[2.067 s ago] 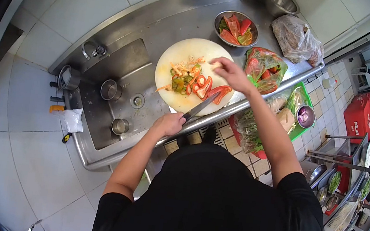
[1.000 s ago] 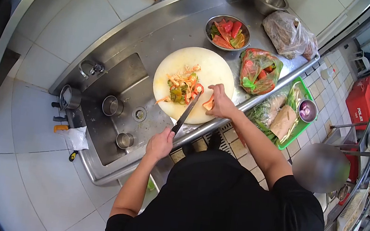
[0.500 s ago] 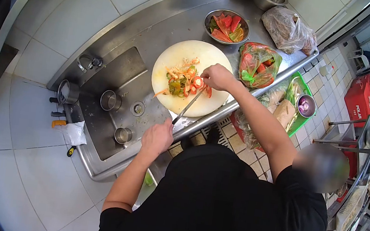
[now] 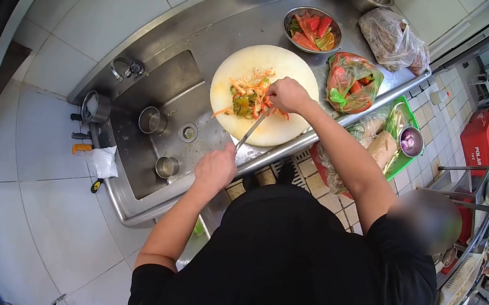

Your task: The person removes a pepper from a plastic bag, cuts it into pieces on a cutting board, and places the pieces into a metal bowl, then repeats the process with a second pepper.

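The right hand [image 4: 289, 95], fingers curled on the peppers [image 4: 248, 99], has moved up the board [image 4: 278, 133]; the left hand [image 4: 215, 170] still grips the knife [image 4: 251, 132].

Steel counter [image 4: 229, 33] (cutting board [image 4: 275, 133], bowl [image 4: 285, 27])

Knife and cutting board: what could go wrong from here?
1. The left hand grips the knife, and its tip points at the right hand resting on the pepper pieces. A slip could cut a finger.
2. Some strips lie near the edge of the cutting board, beside the sink, and could be pushed in.
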Motion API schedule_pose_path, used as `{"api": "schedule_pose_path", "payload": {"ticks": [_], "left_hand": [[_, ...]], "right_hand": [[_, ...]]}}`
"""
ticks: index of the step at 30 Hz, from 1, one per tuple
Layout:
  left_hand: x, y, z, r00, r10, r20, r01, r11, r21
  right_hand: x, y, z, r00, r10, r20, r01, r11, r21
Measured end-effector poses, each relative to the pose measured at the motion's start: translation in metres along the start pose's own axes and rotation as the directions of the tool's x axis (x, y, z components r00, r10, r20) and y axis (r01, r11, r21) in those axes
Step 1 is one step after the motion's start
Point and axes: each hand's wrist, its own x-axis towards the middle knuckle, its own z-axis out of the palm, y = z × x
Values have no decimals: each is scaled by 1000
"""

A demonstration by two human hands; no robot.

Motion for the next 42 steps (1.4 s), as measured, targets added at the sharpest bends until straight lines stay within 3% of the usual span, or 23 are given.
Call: {"api": "schedule_pose_path", "payload": {"ticks": [5, 13, 15, 18, 21, 28, 31, 39, 42], "left_hand": [[11, -6, 23, 1000, 24, 3, -24, 1000, 17], [20, -9, 9, 998, 56, 16, -56, 998, 12], [24, -12, 6, 992, 86, 95, -76, 991, -110], [21, -9, 2, 986, 40, 159, -20, 992, -127], [19, -2, 6, 992, -10, 124, 19, 997, -72], [24, -4, 5, 989, 31, 145, -14, 993, -118], [17, 3, -3, 985, -10, 171, 16, 999, -32], [28, -7, 9, 972, 84, 221, -26, 967, -255], [14, 2, 3, 987, 10, 162, 15, 989, -149]], "right_hand": [[2, 5, 4, 999, -14, -34, 15, 1000, 4], [4, 11, 11, 996, -62, -70, 60, 998, -32], [4, 11, 10, 995, -62, -73, 60, 998, -30], [2, 9, 11, 995, -70, -72, 69, 998, -8], [0, 8, 11, 993, -90, -80, 88, 996, -33], [0, 12, 11, 992, -89, -88, 87, 996, -31], [3, 15, 16, 987, -107, -120, 104, 994, -31], [-1, 13, 16, 982, -112, -152, 120, 992, 42], [-4, 11, 15, 986, -100, -133, 104, 994, 26]]}}
